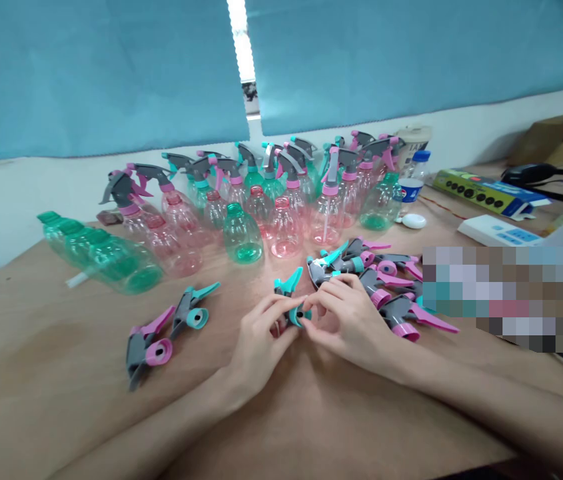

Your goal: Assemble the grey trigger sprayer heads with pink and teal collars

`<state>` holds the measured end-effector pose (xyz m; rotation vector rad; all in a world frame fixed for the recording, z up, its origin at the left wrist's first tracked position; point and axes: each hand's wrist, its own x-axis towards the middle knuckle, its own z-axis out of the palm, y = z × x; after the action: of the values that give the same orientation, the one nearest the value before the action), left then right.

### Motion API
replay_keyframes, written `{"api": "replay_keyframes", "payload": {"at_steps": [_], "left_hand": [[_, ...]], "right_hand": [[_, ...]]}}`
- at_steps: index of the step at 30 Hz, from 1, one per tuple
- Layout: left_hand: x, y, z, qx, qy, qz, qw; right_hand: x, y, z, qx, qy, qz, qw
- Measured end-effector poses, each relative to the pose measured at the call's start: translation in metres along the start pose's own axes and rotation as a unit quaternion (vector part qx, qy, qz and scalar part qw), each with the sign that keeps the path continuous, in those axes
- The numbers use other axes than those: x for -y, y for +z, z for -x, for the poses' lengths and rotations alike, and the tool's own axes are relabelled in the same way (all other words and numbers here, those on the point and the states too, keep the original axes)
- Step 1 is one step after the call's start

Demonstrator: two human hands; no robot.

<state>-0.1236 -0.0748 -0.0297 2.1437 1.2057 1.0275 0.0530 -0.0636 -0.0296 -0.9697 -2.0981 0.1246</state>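
My left hand (pixel 258 337) is closed around a grey and teal trigger spray head (pixel 288 281), whose collar faces me. The fingers of my right hand (pixel 348 317) are bent and pinch at the teal collar; whether a small part sits between them is hidden. Just beyond my right hand lies a heap of loose spray heads (pixel 384 277), grey with pink or teal parts. To the left of my hands, a pink-collared spray head (pixel 148 350) and a teal-collared spray head (pixel 191 313) lie on the wooden table (pixel 61 400).
Green and pink clear bottles stand behind my hands, some open like the green bottle (pixel 242 233), many with spray heads fitted. Several green bottles (pixel 126 267) lie at the left. A white power strip (pixel 498 233), a green box (pixel 486 193) and a Pepsi-labelled bottle (pixel 411 190) are at the right.
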Motion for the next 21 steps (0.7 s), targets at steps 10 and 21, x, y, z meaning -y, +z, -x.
{"api": "replay_keyframes", "payload": {"at_steps": [10,21], "left_hand": [[0.0003,0.0007,0.0006,-0.014,-0.007,-0.003,1.0],[0.0007,0.0003,0.0007,-0.003,0.001,-0.013,1.0]], "right_hand": [[-0.0005,0.0009,0.0013,-0.007,-0.009,0.002,1.0],[-0.0007,0.0014,0.003,0.015,0.009,-0.037,0.999]]}}
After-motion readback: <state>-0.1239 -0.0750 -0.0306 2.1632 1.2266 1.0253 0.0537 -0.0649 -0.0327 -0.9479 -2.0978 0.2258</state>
